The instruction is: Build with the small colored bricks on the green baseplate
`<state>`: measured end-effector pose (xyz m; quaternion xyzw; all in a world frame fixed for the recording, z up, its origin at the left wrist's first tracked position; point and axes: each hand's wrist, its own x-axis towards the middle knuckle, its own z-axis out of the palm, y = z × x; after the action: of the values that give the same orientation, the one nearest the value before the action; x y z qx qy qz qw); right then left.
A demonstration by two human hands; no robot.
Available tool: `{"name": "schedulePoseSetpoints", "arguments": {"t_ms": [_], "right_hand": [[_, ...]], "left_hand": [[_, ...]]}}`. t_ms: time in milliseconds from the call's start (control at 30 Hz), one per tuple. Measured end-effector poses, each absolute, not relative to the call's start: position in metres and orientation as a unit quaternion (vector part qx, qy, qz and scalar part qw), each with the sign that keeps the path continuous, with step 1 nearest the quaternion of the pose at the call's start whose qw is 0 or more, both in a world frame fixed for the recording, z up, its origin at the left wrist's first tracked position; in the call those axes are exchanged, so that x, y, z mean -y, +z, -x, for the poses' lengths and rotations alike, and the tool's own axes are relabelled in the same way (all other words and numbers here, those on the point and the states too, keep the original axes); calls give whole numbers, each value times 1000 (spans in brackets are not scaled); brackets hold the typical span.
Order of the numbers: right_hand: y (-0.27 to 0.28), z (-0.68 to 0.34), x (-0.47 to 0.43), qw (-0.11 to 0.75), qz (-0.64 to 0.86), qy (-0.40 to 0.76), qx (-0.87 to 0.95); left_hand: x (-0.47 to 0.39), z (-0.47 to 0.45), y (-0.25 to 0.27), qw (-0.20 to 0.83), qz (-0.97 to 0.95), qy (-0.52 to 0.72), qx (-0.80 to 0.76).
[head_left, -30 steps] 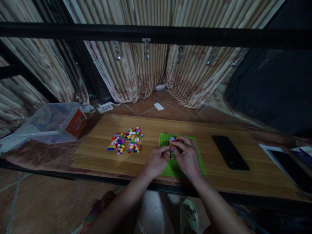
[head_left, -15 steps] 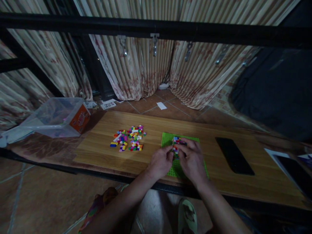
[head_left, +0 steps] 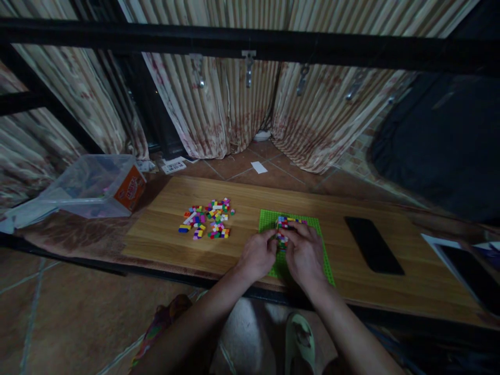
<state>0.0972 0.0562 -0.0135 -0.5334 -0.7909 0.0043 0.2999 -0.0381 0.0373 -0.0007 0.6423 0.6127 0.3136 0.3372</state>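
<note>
A green studded baseplate [head_left: 326, 260] lies on the wooden board, and a multicoloured structure of toy bricks [head_left: 283, 238] stands on it. My left hand [head_left: 258, 255] is closed at the structure's left side, thumb and fingertips touching the bricks. From the right, my right hand [head_left: 307, 252] curls over the structure with its fingers bent against it. My fingers cover part of the bricks, so I cannot make out whether a single loose brick is between them. Left of the plate, loose coloured bricks [head_left: 219, 211] lie in small heaps.
A clear plastic tub [head_left: 94, 192] with an orange label stands at the far left. On the right are a black flat slab [head_left: 373, 245] and a dark-screened device [head_left: 469, 271]. Striped curtains [head_left: 242, 109] hang behind a dark horizontal bar [head_left: 250, 41].
Both hands stay at the brick structure, with only slight finger shifts; the right-hand fingers uncover a little more of its upper edge. The whole view has shifted slightly.
</note>
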Motion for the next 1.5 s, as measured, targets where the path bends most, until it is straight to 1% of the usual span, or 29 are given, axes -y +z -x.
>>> {"name": "schedulePoseSetpoints", "arguments": {"t_ms": [133, 233, 400, 500, 600, 733, 967, 1167, 1300, 1400, 1500], "right_hand": [[-15, -98, -57, 319, 530, 17, 785], [-16, -102, -59, 350, 519, 45, 778], [-14, -110, -62, 432, 506, 119, 737], [-10, -110, -62, 458, 498, 148, 721], [-8, -108, -61, 460, 481, 155, 730], [-7, -104, -58, 440, 450, 147, 763], [-7, -102, -56, 434, 438, 144, 774], [-8, -102, -57, 435, 441, 135, 774], [-8, -105, -59, 428, 442, 135, 777], [-8, -110, -61, 424, 457, 126, 771], [-8, -115, -64, 411, 477, 111, 769]], "left_hand": [[-41, 43, -6, 330, -616, 351, -623], [-44, 48, -8, 344, -602, 379, -613], [-47, 50, -13, 412, -547, 442, -579], [-49, 47, -14, 459, -512, 466, -556], [-49, 45, -12, 511, -468, 478, -540], [-49, 44, -5, 579, -404, 493, -508], [-47, 47, -6, 628, -394, 486, -463], [-45, 46, -4, 641, -387, 477, -460], [-46, 44, -6, 630, -396, 472, -474], [-48, 44, -9, 593, -409, 478, -503], [-50, 46, -14, 531, -445, 473, -544]]}}
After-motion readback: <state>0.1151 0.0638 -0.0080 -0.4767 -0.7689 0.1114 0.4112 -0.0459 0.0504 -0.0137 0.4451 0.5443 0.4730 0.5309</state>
